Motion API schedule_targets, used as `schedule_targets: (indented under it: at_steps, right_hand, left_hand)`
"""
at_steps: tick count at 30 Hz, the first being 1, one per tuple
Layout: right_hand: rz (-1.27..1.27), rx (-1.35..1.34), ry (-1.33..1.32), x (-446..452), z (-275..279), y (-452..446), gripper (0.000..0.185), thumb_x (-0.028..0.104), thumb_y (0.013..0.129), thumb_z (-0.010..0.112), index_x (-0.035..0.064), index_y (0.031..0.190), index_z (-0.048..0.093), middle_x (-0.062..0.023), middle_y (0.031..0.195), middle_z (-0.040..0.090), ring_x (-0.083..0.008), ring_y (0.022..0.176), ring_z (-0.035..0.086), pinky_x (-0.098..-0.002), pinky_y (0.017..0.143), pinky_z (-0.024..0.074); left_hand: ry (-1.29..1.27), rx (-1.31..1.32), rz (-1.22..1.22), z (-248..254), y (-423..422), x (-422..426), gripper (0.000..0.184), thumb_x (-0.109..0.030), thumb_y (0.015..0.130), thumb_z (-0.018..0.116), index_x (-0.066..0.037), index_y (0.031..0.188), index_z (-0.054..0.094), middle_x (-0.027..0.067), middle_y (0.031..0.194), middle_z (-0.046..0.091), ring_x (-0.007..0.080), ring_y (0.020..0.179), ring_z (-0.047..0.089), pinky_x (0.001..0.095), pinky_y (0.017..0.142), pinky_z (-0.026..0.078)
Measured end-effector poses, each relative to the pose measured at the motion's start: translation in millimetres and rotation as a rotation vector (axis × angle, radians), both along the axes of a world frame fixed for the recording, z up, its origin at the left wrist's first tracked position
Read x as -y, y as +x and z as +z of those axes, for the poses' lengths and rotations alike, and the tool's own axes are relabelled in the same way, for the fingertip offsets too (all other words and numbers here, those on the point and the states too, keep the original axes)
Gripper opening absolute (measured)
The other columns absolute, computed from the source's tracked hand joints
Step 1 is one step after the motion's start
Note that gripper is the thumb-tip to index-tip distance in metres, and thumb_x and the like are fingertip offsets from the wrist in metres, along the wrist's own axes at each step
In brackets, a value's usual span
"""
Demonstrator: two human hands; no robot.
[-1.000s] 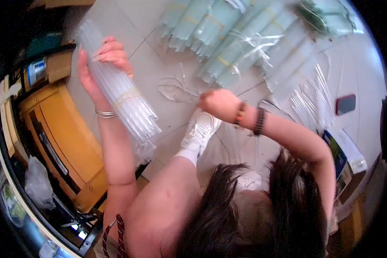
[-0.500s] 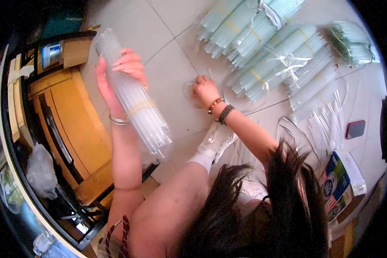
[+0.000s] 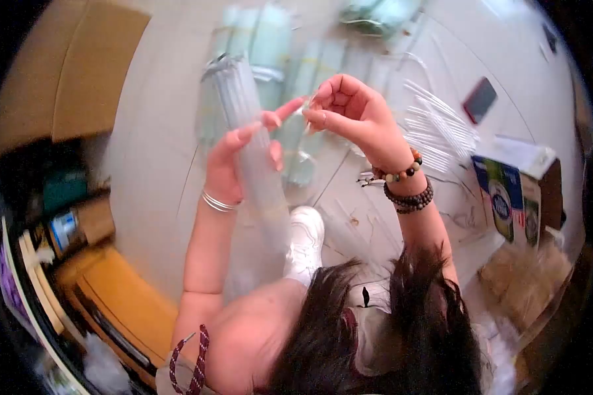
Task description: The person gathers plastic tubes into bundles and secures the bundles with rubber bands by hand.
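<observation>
A bundle of clear, thin tubes (image 3: 254, 145) stands tilted in my left hand (image 3: 234, 155), whose thumb and fingers wrap round its middle. The bundle's lower part is blurred. My left index finger stretches out toward my right hand (image 3: 349, 118). The right hand is pinched, thumb against fingertips, at the tip of that finger. Something small and thin seems to be between the right fingertips, too small and blurred to name. Behind the hands, pale green tube bundles (image 3: 257, 36) lie on the tiled floor.
Loose clear tubes (image 3: 438, 128) lie to the right, near a phone (image 3: 480, 100) and a printed box (image 3: 507, 197). A large cardboard box (image 3: 79, 72) is at the upper left. Below it is an orange wooden piece (image 3: 122, 303). A white shoe (image 3: 304, 243) is below the hands.
My right hand has come up from the floor to beside my left hand and is now pinched. The bundle has turned more upright, and my left index finger has stretched out. The view has shifted.
</observation>
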State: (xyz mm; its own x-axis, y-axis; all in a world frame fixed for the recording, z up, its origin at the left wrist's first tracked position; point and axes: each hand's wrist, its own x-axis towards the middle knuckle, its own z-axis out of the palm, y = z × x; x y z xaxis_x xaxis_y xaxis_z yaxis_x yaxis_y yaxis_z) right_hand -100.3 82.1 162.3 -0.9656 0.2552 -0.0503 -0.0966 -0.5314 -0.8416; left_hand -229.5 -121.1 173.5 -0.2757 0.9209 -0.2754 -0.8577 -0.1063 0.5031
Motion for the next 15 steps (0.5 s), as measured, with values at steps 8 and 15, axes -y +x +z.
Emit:
schedule_targets:
  at_steps: [8,15]
  right_hand:
    - [-0.28,0.114,0.199,-34,19,110,0.025,0.002,0.094,0.066,-0.0013,0.116,0.055,-0.0114,0.111,0.07,-0.0097,0.091,0.066,-0.026,0.08,0.0552]
    - [-0.246,-0.159,-0.543,-38,-2,155,0.011,0.002,0.098,0.05,0.0009,0.109,0.051,-0.0294,0.142,0.051,-0.0217,0.085,0.07,-0.0265,0.063,0.0591]
  left_hand:
    - [-0.075,-0.26,-0.419,-18,60,-107,0.049,-0.03,0.081,0.071,0.0,0.115,0.054,0.0109,0.082,0.061,0.0199,0.068,0.063,0.0331,0.066,0.054]
    - [-0.073,-0.153,-0.576,-33,88,-127,0.05,-0.03,0.081,0.07,-0.001,0.116,0.052,0.0123,0.122,0.057,0.019,0.073,0.061,0.035,0.067,0.052]
